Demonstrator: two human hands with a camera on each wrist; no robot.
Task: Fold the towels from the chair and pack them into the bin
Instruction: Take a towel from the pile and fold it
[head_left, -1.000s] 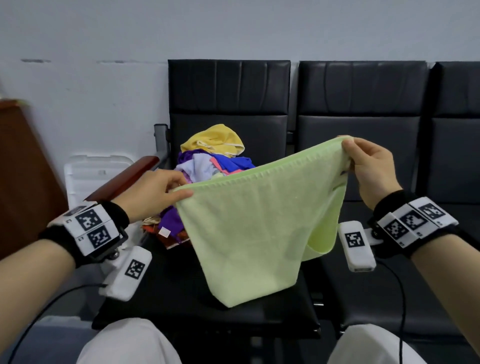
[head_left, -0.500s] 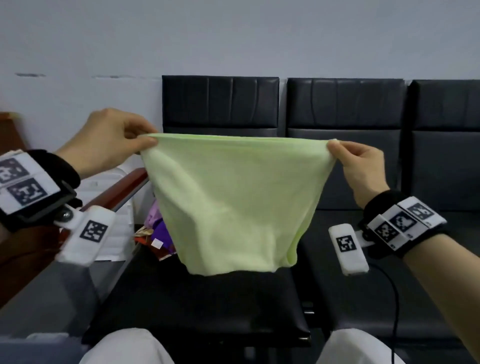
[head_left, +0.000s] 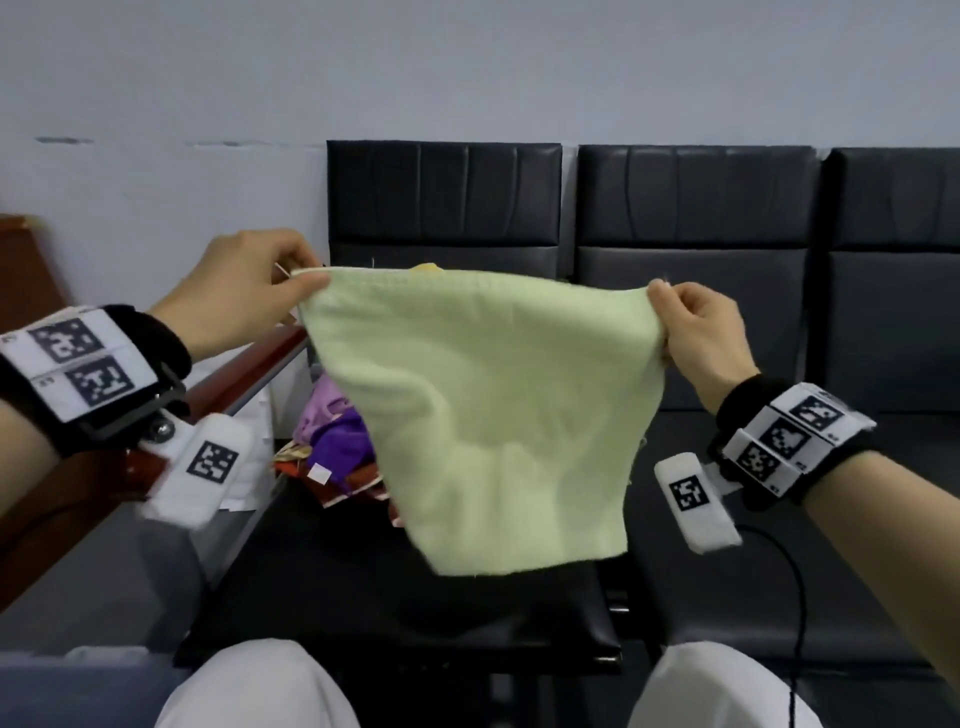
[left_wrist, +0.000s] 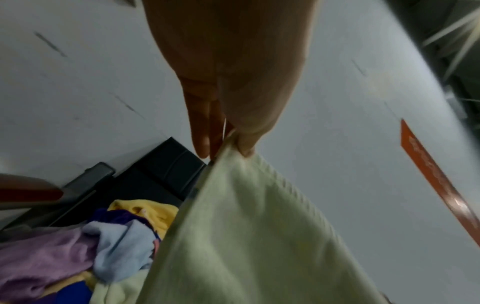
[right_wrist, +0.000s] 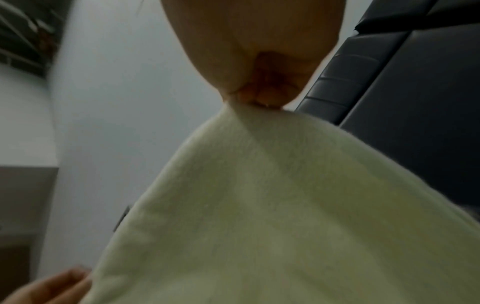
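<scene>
1. Pale green towel, plain, soft-napped, hanging spread above the black chair.
2. Top corners pinched: left grip at 9 o'clock, right grip at 3.
3. Behind, at 9 o'clock: heaped coloured towels.

Waiting-room sort of place, row of joined black padded seats, bare pale wall

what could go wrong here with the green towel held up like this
Each hand, left hand and right hand, only pinches a top corner of the green towel, so a corner might slip. Its hanging lower edge could snag the pile of towels behind it on the chair seat.
</scene>
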